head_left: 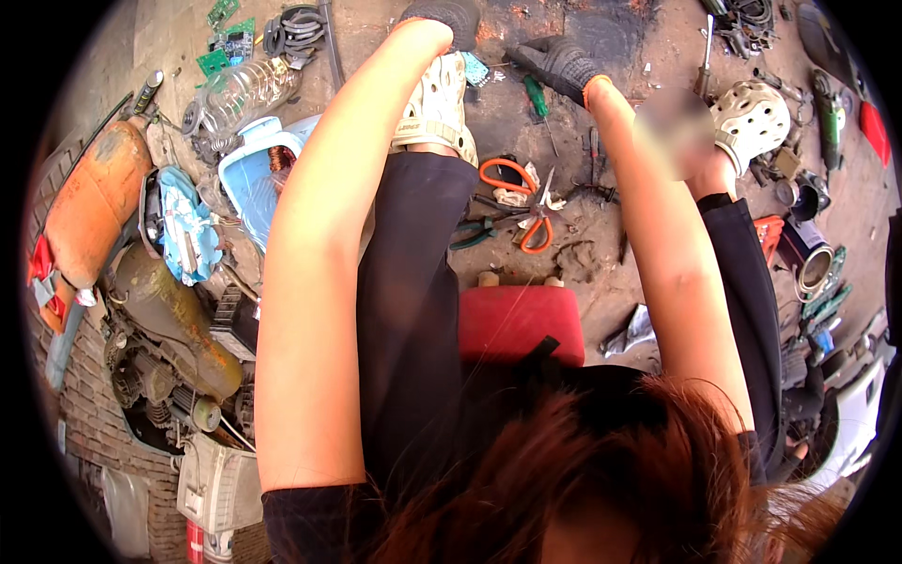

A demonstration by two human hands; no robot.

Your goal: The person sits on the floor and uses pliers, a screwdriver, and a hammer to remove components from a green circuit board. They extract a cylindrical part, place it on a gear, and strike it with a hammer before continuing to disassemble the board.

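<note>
My left hand (449, 21), in a dark grey work glove, reaches to the top edge of the view, where its fingers are cut off. Facing it, my right hand (556, 68) wears a similar glove with an orange cuff. Its fingertips point left and come together; whatever is between them is too small to make out. A small pale-blue circuit board piece (475, 70) lies between the hands. Just below my right hand is a green-handled screwdriver (536, 97) on the ground. Nearer to me are orange-handled scissors (536, 235) and dark green-handled pliers (473, 234).
A red low seat (521, 322) stands between my legs. On the left are a light-blue basin (252, 179), a clear plastic bottle (246, 94), green circuit boards (235, 42) and an orange tank (99, 202). At right lie an open can (814, 268) and a green power tool (828, 117).
</note>
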